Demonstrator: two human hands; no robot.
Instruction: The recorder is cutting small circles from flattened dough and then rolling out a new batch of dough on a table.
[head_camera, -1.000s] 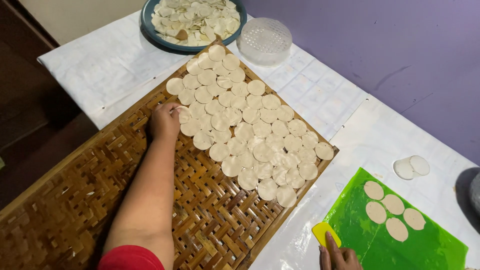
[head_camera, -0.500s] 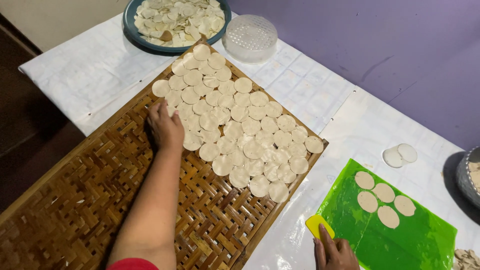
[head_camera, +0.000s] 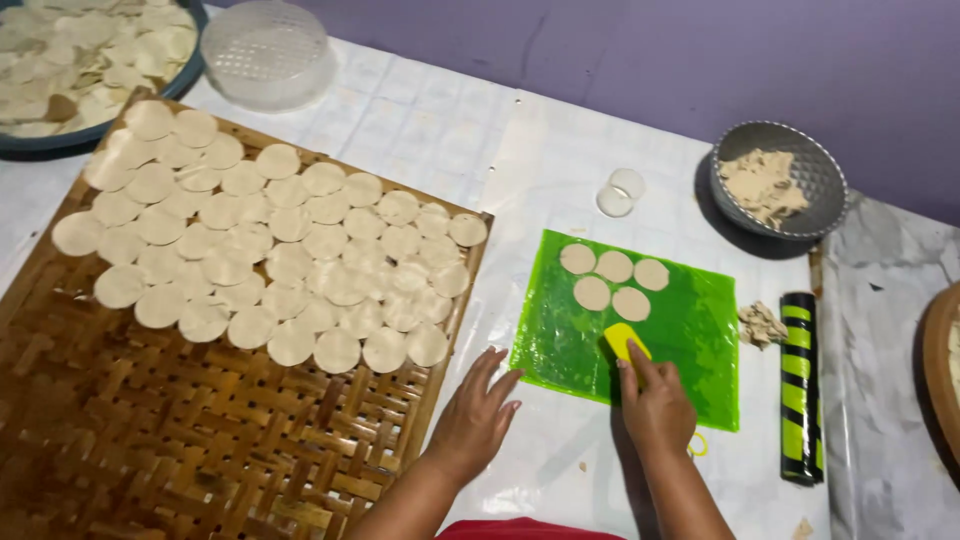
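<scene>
My right hand (head_camera: 656, 402) grips a small yellow scraper (head_camera: 624, 340) whose edge rests on a green plastic sheet (head_camera: 690, 330), just below several flat round dough discs (head_camera: 613, 279). Flat on the white cover, fingers spread, my left hand (head_camera: 478, 412) lies between the sheet and the right edge of a woven bamboo tray (head_camera: 200, 440). Many thin round dough discs (head_camera: 270, 250) lie in overlapping rows on the tray's far half.
A grey bowl of dough scraps (head_camera: 778, 180) stands at the back right, with a black-and-green rolling pin (head_camera: 799, 385) and a dough lump (head_camera: 762, 324) beside the sheet. A clear round cutter (head_camera: 620, 192), a clear plastic lid (head_camera: 266, 50) and a dark dish of discs (head_camera: 90, 60) lie farther back.
My left hand has left the discs on the tray and moved right onto the white cover. The view has swung right, bringing the green sheet, bowl and rolling pin into sight.
</scene>
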